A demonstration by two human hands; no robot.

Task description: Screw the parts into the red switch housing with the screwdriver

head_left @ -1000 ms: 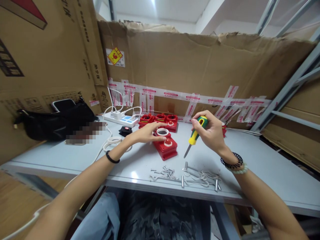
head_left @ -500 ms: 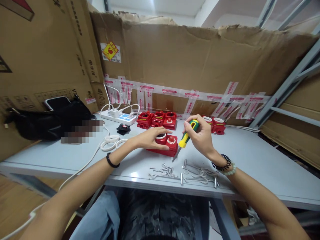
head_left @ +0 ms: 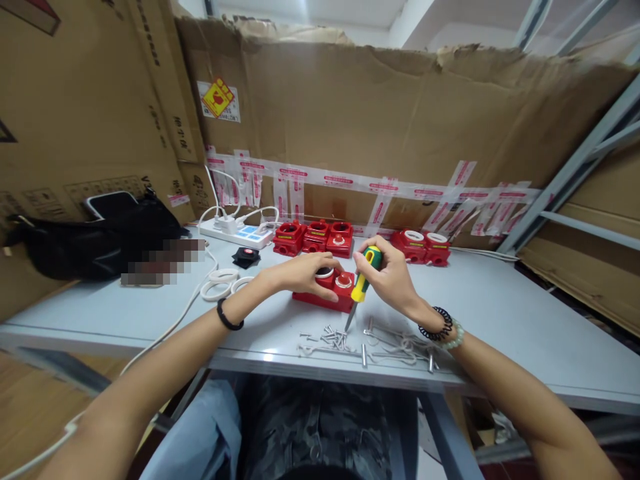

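My left hand [head_left: 306, 273] rests over a red housing [head_left: 344, 299], with fingers and thumb spanning it. This housing has a white ring around a dark opening, partly hidden by the hand, and a red knob on its right part. In my right hand [head_left: 395, 275] is a green and yellow screwdriver [head_left: 361, 285], tilted with its tip down. The tip is at the edge of a small pile of silver screws [head_left: 333, 338] on the table. Right of the screws lie metal rods [head_left: 364, 355] tangled with pale cord [head_left: 405, 347].
Several red housings [head_left: 315, 239] stand behind, near a white power strip [head_left: 235, 233]. More red housings with white rings [head_left: 435, 252] are at the back right. White rings [head_left: 216, 287], a black piece [head_left: 246, 257] and a black bag [head_left: 100, 237] lie left. Cardboard [head_left: 325, 113] walls the back.
My right hand has moved left and slightly down with the screwdriver, which is now more upright, its tip lower and at the screws. The left hand stays on the red housing.
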